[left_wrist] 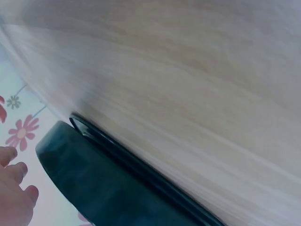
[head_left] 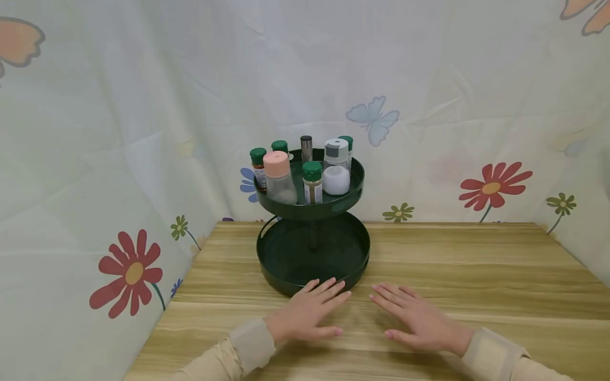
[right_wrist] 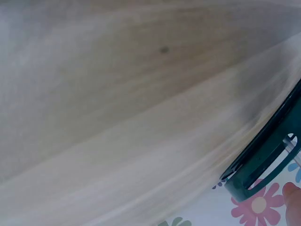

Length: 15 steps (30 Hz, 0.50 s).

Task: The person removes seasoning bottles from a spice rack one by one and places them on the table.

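My left hand [head_left: 310,312] is held with straight fingers in front of the dark green two-tier rack [head_left: 286,288], overlapping its lower front rim in the head view; whether it touches the rim I cannot tell. To its right, my right hand [head_left: 421,320] is also spread flat, palm down, holding nothing. The rack's upper tier bears a pink-capped clear jar [head_left: 277,166], a green-capped spice bottle [head_left: 312,182], a white-and-grey-topped container [head_left: 336,153], a dark-topped slim cylinder [head_left: 306,148] and other green-capped bottles [head_left: 258,159]. In the left wrist view, only some fingers [left_wrist: 14,172] show.
The rack stands on a wood-grain table [head_left: 452,264] near its back edge. A white curtain [head_left: 190,106] printed with flowers and butterflies hangs behind and along the sides. The rack's lower tier [head_left: 333,254] has a handle slot at its left.
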Tool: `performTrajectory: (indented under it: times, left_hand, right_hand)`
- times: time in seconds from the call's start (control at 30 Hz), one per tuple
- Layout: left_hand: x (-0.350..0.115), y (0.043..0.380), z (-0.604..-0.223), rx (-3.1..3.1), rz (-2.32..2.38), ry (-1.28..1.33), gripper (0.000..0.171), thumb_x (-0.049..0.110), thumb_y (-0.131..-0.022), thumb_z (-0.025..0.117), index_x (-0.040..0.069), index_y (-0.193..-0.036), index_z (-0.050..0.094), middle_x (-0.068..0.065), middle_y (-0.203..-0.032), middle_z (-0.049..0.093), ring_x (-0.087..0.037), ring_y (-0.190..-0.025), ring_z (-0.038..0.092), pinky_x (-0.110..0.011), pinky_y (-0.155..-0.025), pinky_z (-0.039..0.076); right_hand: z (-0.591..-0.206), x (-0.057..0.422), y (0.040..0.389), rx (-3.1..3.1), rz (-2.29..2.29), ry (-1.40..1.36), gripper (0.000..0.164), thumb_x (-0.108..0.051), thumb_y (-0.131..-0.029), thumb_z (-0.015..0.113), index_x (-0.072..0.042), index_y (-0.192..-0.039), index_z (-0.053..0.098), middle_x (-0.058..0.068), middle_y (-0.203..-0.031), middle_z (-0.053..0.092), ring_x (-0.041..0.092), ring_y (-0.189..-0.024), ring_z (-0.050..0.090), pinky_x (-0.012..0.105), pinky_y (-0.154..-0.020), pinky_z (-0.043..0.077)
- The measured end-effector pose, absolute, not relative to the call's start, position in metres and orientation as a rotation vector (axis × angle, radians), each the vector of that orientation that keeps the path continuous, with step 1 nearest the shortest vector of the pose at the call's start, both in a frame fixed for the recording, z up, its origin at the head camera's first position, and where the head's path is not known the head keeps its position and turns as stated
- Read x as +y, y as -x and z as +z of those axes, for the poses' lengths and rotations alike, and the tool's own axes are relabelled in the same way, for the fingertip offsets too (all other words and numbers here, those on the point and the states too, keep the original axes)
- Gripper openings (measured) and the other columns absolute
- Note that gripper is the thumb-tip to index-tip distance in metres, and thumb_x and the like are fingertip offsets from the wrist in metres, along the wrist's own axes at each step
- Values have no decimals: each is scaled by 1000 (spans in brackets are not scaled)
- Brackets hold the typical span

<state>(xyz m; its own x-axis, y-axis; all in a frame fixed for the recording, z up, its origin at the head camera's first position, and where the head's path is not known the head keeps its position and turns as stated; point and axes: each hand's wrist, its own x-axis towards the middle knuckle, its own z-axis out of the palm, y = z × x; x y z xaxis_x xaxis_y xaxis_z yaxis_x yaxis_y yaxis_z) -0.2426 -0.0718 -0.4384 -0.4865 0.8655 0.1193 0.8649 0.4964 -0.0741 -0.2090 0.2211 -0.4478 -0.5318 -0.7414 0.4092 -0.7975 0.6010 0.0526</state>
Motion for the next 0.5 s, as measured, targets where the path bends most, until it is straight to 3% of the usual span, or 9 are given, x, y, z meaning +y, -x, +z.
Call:
performTrajectory:
  times: [0.1,0.23,0.3,0.5]
  left_hand:
    - [-76,243,-437,-2591,-9,1488,70,62,-89,24,21,-145,12,-6,-150,18,-23,-136,14,-49,-106,23]
    - [-81,245,-434,-2566,-17,1462,70,61,-90,27,19,-145,16,-7,-150,20,-23,-135,16,-49,-106,24]
    - [-84,246,-432,-2554,-21,1445,70,60,-90,29,19,-145,16,-7,-149,21,-23,-135,17,-49,-105,25]
    - [-92,248,-425,-2520,-35,1410,69,59,-91,27,17,-145,16,-7,-149,23,-23,-134,20,-49,-104,27]
  right_hand:
    - [-446,221,210,-2432,179,-1234,68,-42,-83,57,-16,-140,31,4,-144,35,21,-128,33,26,-108,10]
    - [-443,220,212,-2401,160,-1229,72,-42,-81,59,-19,-142,28,2,-145,33,19,-128,34,41,-98,34]
    - [-441,220,213,-2390,174,-1236,72,-41,-81,61,-19,-142,28,2,-145,33,19,-128,34,49,-91,40]
    - [-434,220,215,-2373,190,-1253,72,-40,-80,62,-16,-140,32,4,-144,35,21,-127,36,52,-89,42]
